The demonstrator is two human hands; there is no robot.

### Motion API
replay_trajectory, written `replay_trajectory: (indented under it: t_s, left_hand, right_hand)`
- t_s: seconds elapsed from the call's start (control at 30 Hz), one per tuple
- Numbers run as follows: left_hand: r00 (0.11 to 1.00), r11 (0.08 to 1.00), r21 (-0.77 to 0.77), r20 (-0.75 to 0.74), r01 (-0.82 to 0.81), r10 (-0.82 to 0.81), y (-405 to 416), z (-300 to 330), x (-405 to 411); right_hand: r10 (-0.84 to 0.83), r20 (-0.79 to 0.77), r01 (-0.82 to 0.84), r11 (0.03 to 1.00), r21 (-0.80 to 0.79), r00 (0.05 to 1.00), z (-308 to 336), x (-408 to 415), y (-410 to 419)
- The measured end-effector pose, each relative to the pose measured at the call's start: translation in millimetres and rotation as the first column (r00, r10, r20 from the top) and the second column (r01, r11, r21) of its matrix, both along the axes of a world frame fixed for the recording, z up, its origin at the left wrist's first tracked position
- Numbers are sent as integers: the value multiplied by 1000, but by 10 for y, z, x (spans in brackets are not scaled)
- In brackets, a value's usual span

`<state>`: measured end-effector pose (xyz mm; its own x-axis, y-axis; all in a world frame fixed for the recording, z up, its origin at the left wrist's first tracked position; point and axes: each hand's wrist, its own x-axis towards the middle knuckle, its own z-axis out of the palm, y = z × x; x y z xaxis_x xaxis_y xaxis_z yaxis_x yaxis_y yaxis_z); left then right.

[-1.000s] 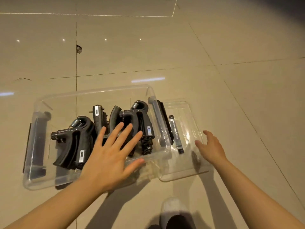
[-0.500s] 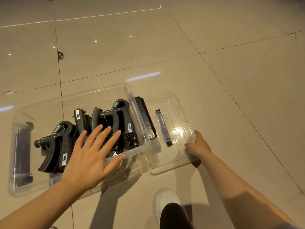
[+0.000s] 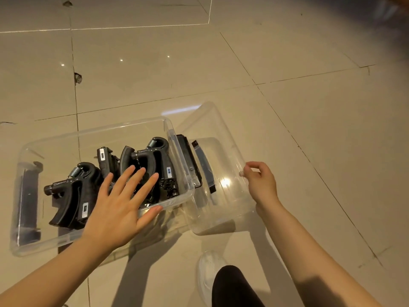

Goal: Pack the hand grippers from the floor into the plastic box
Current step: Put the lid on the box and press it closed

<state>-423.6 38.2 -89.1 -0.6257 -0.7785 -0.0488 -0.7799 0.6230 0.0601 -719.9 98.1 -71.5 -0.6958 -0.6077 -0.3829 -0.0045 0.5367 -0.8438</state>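
Pinching the clear lid (image 3: 221, 156) at center right, my right hand (image 3: 262, 185) tilts it; my left hand (image 3: 119, 204), fingers spread, hovers over hand grippers (image 3: 73, 191) in the plastic box (image 3: 88, 134).

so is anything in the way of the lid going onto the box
Yes, the left hand lies flat with straight fingers over the hand grippers, above the opening of the plastic box. The right hand pinches the edge of the clear lid, tilted up beside the box. Nothing else blocks it.
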Motion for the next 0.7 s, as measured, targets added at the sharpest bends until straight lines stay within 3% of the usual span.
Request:
replay_trajectory:
  t_s: [0.07, 0.2, 0.3, 0.37, 0.53, 0.63, 0.7]
  left_hand:
    - [1000, 1000, -12, -24, 3, -3, 7, 15, 9]
    - [985, 997, -81, -170, -9, -5, 9, 7, 36]
    - [922, 989, -124, -387, -77, 23, -3, 67, 77]
    - [893, 975, -195, -450, -106, 7, -71, 180, 120]
    - [940, 892, -421, -342, -164, 12, -280, 407, 406]
    - [983, 885, -454, -182, -104, 22, -255, 356, 698]
    - [997, 913, -408, -76, -30, -1, -148, 265, 910]
  right_hand:
    - [33, -63, -35, 999, -35, 997, 146, 152, -41]
    - [140, -348, -179, 980, -82, 927, 368, 433, -64]
    - [224, -541, -322, 942, -94, 811, 408, 658, -102]
    - [272, -674, -422, 904, -65, 687, 380, 815, -158]
    - [353, -829, -664, 747, -29, 433, 275, 1197, -261]
    - [416, -879, -822, 568, 49, 235, 134, 1370, -222]
    - [467, -871, -897, 436, 75, 154, 26, 1457, -171]
